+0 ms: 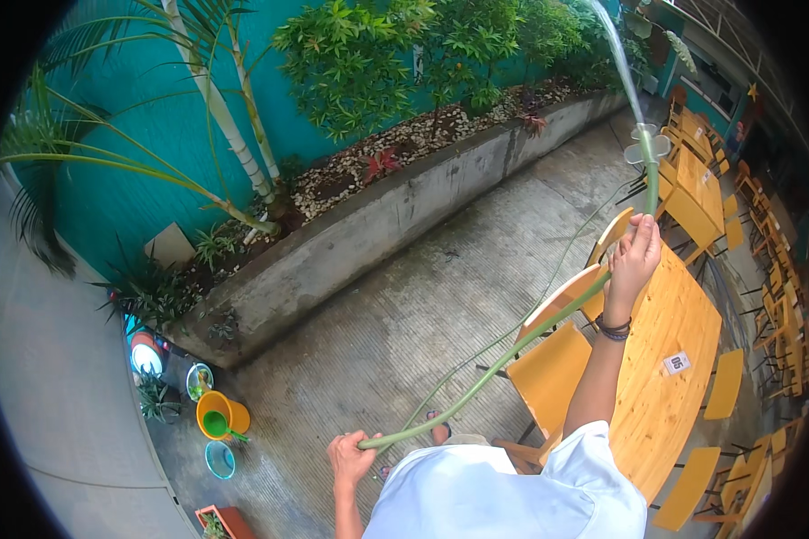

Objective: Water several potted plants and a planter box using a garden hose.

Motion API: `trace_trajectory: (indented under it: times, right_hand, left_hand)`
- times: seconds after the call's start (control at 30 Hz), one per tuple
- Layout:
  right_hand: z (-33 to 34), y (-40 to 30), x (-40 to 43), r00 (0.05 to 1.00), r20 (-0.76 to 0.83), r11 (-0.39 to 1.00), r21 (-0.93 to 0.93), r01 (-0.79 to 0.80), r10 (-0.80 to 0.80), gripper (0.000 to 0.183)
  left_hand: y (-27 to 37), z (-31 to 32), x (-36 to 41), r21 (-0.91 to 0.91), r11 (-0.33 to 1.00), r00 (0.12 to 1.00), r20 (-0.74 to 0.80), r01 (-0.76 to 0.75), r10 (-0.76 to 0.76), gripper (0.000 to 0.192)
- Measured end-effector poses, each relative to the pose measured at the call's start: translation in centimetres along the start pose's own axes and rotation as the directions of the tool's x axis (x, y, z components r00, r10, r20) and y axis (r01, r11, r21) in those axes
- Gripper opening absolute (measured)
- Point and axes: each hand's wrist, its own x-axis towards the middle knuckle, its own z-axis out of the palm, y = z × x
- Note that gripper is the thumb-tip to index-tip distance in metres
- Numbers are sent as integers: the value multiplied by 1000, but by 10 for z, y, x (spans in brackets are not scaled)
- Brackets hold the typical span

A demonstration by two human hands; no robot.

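Note:
A green garden hose [505, 358] runs across my front from one hand to the other. My right hand [634, 252], raised above the wooden table's near end, is closed around the hose a little below its tip. Clear disc-shaped pieces [647, 145] surround the tip, and a water stream [617, 57] arcs from it toward the far bushes. My left hand [352, 458], low near my waist, grips another part of the hose. Behind the hose, a thinner green line [455, 369] trails over the concrete floor.
A long concrete planter [377, 219] with shrubs and palms lines the teal wall. Wooden tables [667, 377] and chairs [549, 377] stand at the right. An orange bucket [232, 411] with a green dipper and a blue basin [220, 461] sit at lower left.

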Motion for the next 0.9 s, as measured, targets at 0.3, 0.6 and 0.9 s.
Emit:
trace_trajectory:
  times: [0.3, 0.6, 0.9]
  right_hand:
    - [-5, 5, 16, 992, 112, 998, 13, -67, 65, 30]
    - [-16, 51, 18, 982, 173, 994, -97, -55, 71, 29]
    - [-50, 82, 9, 977, 170, 982, -155, -107, 133, 29]
  left_hand:
    - [4, 5, 11, 10, 1000, 1000, 11, 6, -6, 38]
    - [18, 26, 17, 53, 998, 999, 0, 34, -34, 38]
    - [28, 40, 19, 85, 996, 999, 1, 35, -36, 37]
